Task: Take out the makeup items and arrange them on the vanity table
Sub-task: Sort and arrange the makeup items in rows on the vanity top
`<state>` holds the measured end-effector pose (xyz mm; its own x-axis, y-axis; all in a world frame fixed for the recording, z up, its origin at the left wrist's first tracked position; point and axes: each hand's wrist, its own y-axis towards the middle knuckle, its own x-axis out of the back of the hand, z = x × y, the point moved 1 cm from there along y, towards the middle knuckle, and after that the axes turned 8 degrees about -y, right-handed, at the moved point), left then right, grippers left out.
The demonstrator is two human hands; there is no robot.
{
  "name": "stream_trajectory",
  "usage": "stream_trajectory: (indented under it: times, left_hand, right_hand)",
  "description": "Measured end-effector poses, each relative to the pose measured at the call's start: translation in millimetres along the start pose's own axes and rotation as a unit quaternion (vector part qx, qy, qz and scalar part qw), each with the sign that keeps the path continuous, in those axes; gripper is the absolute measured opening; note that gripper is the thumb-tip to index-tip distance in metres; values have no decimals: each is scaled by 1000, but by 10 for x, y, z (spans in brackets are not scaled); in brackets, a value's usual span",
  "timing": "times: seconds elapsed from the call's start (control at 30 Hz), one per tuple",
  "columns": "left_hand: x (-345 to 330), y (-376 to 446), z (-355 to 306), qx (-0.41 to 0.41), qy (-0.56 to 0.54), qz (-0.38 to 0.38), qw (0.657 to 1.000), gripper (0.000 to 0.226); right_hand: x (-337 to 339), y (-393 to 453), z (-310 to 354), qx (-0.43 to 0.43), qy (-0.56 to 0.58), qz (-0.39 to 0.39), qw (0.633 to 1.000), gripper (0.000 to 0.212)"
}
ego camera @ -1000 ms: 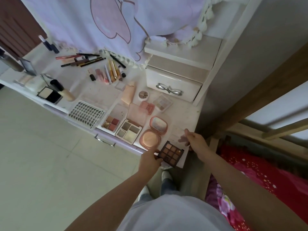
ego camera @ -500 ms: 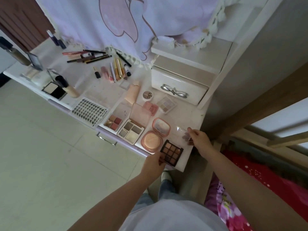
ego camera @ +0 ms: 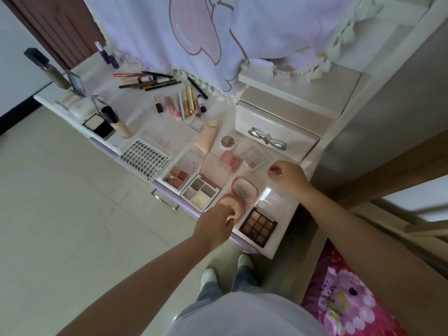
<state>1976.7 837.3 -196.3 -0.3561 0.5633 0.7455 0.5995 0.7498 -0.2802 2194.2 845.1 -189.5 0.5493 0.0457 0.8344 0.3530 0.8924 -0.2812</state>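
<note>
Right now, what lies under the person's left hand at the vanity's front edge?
The left hand rests on the round peach powder compact, covering its near half. Its pink hinged lid stands open behind. Whatever is beneath the palm cannot be seen.

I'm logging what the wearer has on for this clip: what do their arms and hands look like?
Both forearms are bare to the frame edge: no sleeves, gloves, watch or rings show on the left hand or right hand. A light grey top covers the torso.
</note>
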Motion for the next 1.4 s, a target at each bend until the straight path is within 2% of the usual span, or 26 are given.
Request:
stream_trajectory:
  times: [0.07,0.17,0.2,0.27,0.37,0.53,0.7,0.77,0.83,0.9,0.97,1.1,1.27,1.4]
  left_hand:
    - [179,93,46,6,26,-37,999,29]
    - [396,202,119,33,50,-85,995,27]
    - [453,221,133,44,50,-92,993,27]
    - [533,247,156,52,63,-99,992,29]
    - [588,273,180,59,67,-89,992,32]
    - [650,373,103,60,39,-68,995,35]
    - [701,552,-152,5,32,-33,999,41]
    - [738,620,-307,-14,-17,-9,1000,47]
    - [807,663,-485,-2,-141,15,990,58]
    - [908,690,-651,4,-281,29,959,64]
    - [1018,688,-786,-28,-356,43,933,61]
    - [1177,649,-894,-97,-420,83,899,45]
    - [1219,586,-934,-120,-458,93,876,44]
    - [1179,575,-912,-128,-468,100,869,47]
  right_hand:
    - [-120,261,88,41,-52,25,997,35]
    - [-342,593,151,25,-168,96,981,53]
    - [-398,670,155,13,-186,96,978,57]
    - [-478,777,148,0,-200,47,979,59]
    - [-503,831,174,-4,-189,-10,982,57]
    - [-360,664,121,-28,-123,9,992,52]
    - [1,160,1,-9,-54,-4,998,42]
    - [219,5,45,-1,-18,-10,1000,43]
    - [470,-158,161,16,50,-9,999,43]
    - [696,-321,294,42,117,-10,992,43]
    - [868,-474,425,62,156,-17,986,44]
    - [1029,-688,559,80,191,-54,977,45]
    - [1063,-794,568,108,205,-73,970,44]
    - [1088,-775,479,72,279,-65,955,31]
